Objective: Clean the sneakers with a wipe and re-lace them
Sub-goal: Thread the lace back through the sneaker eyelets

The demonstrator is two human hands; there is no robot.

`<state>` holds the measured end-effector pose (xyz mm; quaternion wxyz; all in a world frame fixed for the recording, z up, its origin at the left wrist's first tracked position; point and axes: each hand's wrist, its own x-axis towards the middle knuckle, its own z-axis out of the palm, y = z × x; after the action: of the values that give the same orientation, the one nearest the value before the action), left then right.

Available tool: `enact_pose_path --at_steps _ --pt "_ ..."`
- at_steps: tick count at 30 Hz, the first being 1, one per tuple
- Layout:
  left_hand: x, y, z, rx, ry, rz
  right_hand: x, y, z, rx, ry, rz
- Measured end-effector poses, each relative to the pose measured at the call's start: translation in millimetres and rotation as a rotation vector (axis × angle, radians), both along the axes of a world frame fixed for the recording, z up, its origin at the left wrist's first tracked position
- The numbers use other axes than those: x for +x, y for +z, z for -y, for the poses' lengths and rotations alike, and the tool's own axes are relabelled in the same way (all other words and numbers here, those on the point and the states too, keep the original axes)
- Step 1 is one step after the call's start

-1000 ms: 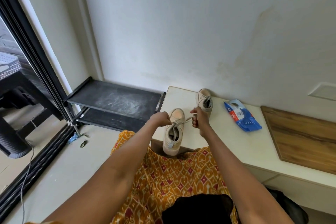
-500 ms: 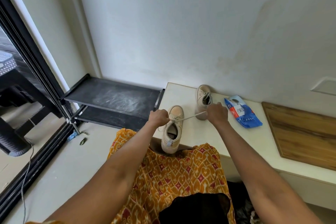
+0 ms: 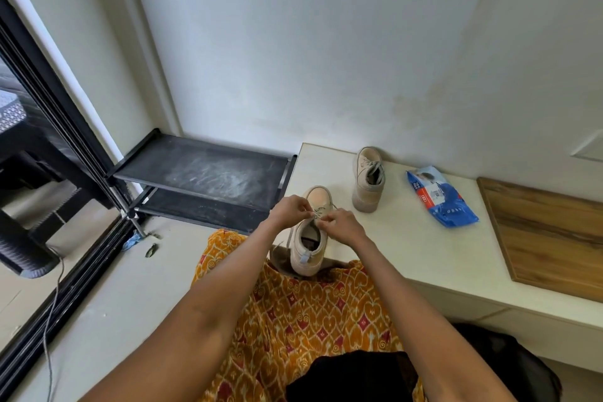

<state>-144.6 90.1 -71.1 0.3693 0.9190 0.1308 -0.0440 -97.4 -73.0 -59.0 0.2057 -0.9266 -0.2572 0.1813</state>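
Sneakers sit on a white bench (image 3: 408,258) that runs along a pale wall, seen from the head camera looking down over a lap in orange patterned fabric (image 3: 303,313).

The near beige sneaker (image 3: 310,238) stands at the bench's front edge, toe pointing to the wall, its heel overhanging the edge just above the fabric. Both hands meet over its tongue. The left hand (image 3: 290,210) comes in from the shoe's left side with fingers curled, pinching the lace (image 3: 318,217) at the top eyelets. The right hand (image 3: 342,223) comes in from the right, fingers likewise curled around the lace, its fingertips almost touching those of the left. How the lace runs between the fingers is too small to tell.

The second beige sneaker (image 3: 367,179) stands farther back, near the wall, toe also to the wall, well apart from both hands; its laces look threaded.

A blue pack of wipes (image 3: 440,196) lies flat on the bench to the right of that sneaker, apart from it. Farther right a wooden board (image 3: 548,235) lies on the bench top.

Left of the bench a black two-tier shoe rack (image 3: 202,170) stands against the wall, its top shelf dusty. A black sliding-door frame (image 3: 65,127) runs along the left edge.
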Motion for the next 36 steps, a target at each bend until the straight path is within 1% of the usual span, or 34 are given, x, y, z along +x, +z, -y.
enact_pose_path --at_steps 2,4,6,8,11,13,15,18,20,25,29,36 --pt "0 -1 2 -0.029 0.021 0.008 -6 -2 -5 0.026 -0.036 0.008" --pt "0 -2 3 -0.101 0.052 0.009 -7 -2 -6 0.047 -0.092 0.033" --pt "-1 -2 6 -0.195 0.080 -0.018 -7 1 -7 0.066 -0.124 0.031" --pt "0 0 9 -0.226 0.097 -0.042 -5 5 -9 0.114 -0.150 0.007" --pt "2 5 9 -0.138 0.088 -0.011 1 11 -8 0.197 -0.219 -0.041" --pt "2 6 7 -0.126 0.102 0.018 5 15 -4 0.197 -0.229 -0.032" --pt "0 7 5 -0.117 0.112 0.031 7 18 0 0.174 -0.203 -0.012" --pt "-3 9 6 -0.104 0.109 0.043 0 17 -2 0.115 -0.105 -0.066" --pt "-6 10 8 -0.098 0.128 0.054 -10 11 -5 0.064 -0.077 -0.082" --pt "-16 6 18 -0.085 0.220 0.108 -20 9 -5 0.047 -0.226 0.010" --pt "-20 4 24 -0.085 0.267 0.136 -22 4 -9 0.017 -0.233 -0.025" --pt "-18 5 24 -0.050 0.219 0.105 -19 -5 -19 0.076 -0.358 -0.076"
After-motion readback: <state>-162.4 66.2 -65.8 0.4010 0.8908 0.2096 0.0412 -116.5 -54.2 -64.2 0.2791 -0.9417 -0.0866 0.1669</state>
